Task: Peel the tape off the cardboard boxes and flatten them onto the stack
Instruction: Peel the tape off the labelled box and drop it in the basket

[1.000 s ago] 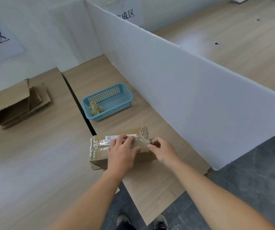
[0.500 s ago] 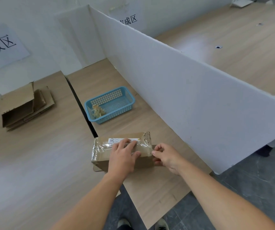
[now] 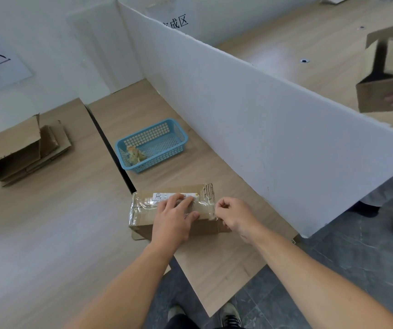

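A small brown cardboard box [image 3: 143, 214] wrapped in clear tape lies on the wooden table near its front edge. My left hand [image 3: 172, 219] lies flat on the box top with fingers spread over the white label. My right hand [image 3: 232, 216] is at the box's right end, fingers curled, pinching the tape [image 3: 210, 208] at the edge. Far left on the table sits the stack of flattened cardboard boxes [image 3: 29, 153], its top piece partly raised.
A blue plastic basket [image 3: 167, 143] holding crumpled tape scraps stands behind the box. A tall white divider board [image 3: 250, 115] runs diagonally on the right. Beyond it, another person's hand holds an open cardboard box [image 3: 378, 89]. A dark gap splits the two tabletops.
My right hand's fingers have closed onto the tape at the box's right end. My left hand stays on top. Another person's box has appeared at the upper right.
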